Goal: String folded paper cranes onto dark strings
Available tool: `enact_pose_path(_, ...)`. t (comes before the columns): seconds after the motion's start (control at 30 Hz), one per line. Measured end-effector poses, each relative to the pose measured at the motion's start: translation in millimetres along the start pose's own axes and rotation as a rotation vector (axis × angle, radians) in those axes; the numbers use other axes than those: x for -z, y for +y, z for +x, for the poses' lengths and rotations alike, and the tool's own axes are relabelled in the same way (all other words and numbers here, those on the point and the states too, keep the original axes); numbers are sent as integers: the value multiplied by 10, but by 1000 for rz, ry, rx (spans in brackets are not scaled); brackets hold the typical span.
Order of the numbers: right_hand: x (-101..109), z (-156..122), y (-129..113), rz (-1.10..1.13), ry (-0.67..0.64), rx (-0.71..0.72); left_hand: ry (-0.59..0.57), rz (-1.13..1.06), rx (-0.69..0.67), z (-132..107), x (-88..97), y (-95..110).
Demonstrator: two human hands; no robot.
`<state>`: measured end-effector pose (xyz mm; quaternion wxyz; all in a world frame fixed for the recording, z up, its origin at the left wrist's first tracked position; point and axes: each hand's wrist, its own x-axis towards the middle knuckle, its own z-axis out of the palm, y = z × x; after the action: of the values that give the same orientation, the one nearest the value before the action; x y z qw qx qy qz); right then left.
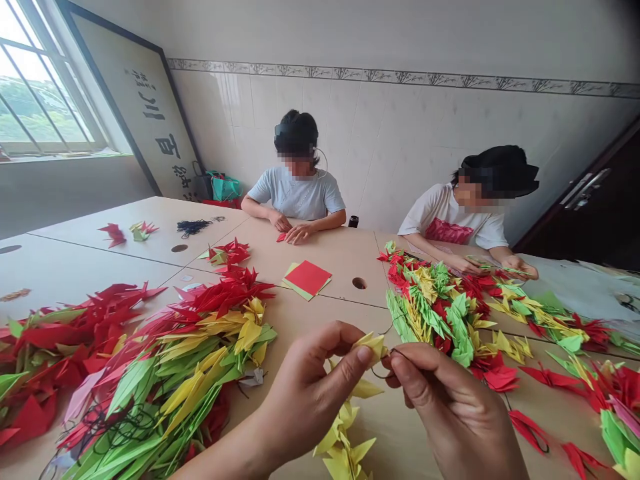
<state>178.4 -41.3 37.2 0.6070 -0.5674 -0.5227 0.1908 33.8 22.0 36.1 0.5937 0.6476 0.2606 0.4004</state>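
My left hand point(310, 393) pinches a yellow origami crane point(369, 347) between thumb and fingers. My right hand point(450, 413) is shut on a dark thread point(395, 355) right beside that crane, its fingertips almost touching my left hand. Below my hands, a string of yellow paper cranes point(345, 433) lies on the light wooden table point(345, 257). To the left is a large heap of red, yellow and green crane strings point(175, 360). Another heap of strung cranes point(445, 320) lies to the right.
Two seated co-workers point(295, 180) point(455, 213) face me across the table, one handling green and yellow cranes. A stack of red and green paper squares point(307, 278), a tangle of black thread point(193, 228) and small crane groups lie farther out. The table has round holes.
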Motion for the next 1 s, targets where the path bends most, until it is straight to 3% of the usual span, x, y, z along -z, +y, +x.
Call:
enact_pose_path(0.13, 78, 28, 72, 189, -43, -10, -41, -78, 87, 10, 1, -6)
enact_pose_path(0.33, 153, 97, 57, 638, -122, -282, -114, -255, 187, 50, -10, 33)
enact_pose_path(0.4, 162, 100, 52, 677, -142, -289, -123, -307, 189, 62, -11, 45)
enact_pose_path(0.53, 188, 62, 128, 369, -97, -178, -139, -366, 174, 72, -16, 51)
enact_pose_path(0.7, 205, 43, 145, -6, -317, -172, -158, -368, 160, 58, -33, 35)
enact_pose_path(0.87, 193, 88, 83, -70, -341, -62, -157, -354, 172, 50, -29, 30)
enact_pose_path(1.0, 211, 97, 118, 77, -299, 32, -156, -353, 177, 57, -20, 25)
